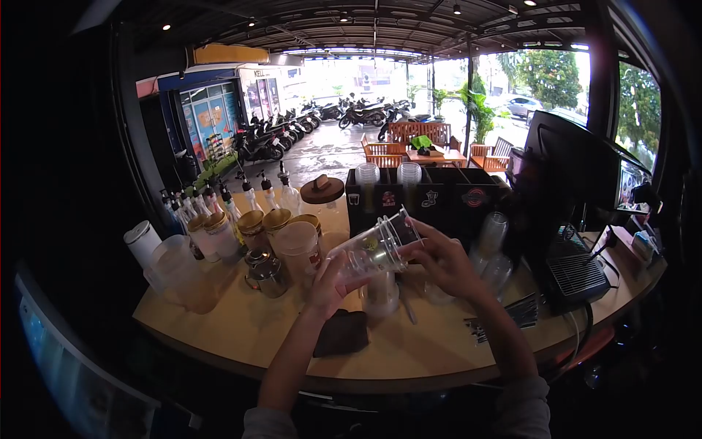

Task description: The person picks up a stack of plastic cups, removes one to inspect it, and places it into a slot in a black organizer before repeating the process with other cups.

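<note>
A small nested stack of clear plastic cups (369, 252) is tilted above the counter, rims toward the upper right. My left hand (329, 287) is wrapped around its lower end, with the fingers partly hidden behind the clear walls. At the rim end, my right hand (442, 257) pinches the edge of the cups between thumb and fingers. Below them on the counter stands a clear container (380, 296). Beside my left wrist lies a dark folded cloth (341, 333).
Gold-lidded jars (252, 222), pump bottles (267, 192), a metal pot (265, 273) and a plastic tub (298, 245) crowd the left. A black cup organizer (420, 197) stands behind. At right are upright cup stacks (490, 238), wrapped straws (512, 314) and a black machine (574, 263).
</note>
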Demonstrator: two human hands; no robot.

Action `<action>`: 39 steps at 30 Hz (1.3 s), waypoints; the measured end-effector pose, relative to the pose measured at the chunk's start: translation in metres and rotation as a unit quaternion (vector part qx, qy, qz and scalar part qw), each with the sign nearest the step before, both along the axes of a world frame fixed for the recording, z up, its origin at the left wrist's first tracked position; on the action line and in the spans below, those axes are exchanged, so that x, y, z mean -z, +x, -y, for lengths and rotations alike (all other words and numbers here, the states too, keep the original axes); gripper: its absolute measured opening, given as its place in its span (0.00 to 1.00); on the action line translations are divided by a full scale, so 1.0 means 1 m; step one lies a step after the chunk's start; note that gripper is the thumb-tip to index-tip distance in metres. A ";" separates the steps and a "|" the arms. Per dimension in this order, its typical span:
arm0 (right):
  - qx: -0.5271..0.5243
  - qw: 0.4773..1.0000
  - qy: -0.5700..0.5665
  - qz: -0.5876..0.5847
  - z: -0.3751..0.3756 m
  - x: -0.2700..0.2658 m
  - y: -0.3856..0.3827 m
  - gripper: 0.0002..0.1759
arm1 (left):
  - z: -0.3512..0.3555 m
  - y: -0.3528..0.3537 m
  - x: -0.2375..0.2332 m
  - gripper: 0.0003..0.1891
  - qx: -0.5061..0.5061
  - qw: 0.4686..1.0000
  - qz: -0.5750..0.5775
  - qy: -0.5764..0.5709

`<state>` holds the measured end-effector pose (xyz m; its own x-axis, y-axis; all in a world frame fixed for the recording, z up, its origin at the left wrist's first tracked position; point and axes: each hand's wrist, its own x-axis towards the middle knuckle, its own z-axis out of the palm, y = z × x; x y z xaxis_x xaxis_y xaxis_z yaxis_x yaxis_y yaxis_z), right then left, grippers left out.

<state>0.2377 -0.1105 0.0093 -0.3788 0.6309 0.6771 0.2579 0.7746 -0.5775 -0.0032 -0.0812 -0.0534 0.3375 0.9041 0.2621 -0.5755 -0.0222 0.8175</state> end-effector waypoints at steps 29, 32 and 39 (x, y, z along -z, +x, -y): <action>-0.136 0.966 -0.165 -0.144 0.014 -0.023 0.000 0.22 | -0.006 -0.020 0.017 0.31 -0.031 0.989 0.036 0.138; -0.097 0.966 -0.189 -0.146 0.012 -0.023 0.000 0.22 | -0.009 -0.017 0.020 0.32 -0.037 0.988 0.039 0.143; -0.054 0.966 -0.197 -0.161 0.007 -0.015 -0.004 0.21 | -0.018 -0.011 0.027 0.32 -0.062 0.985 0.010 0.160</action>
<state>0.2336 -0.1178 0.0242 -0.2665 0.8322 0.4862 -0.0531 0.4910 -0.8695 -0.0146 -0.0629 -0.0803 0.2216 0.8078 0.5463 -0.5681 -0.3484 0.7456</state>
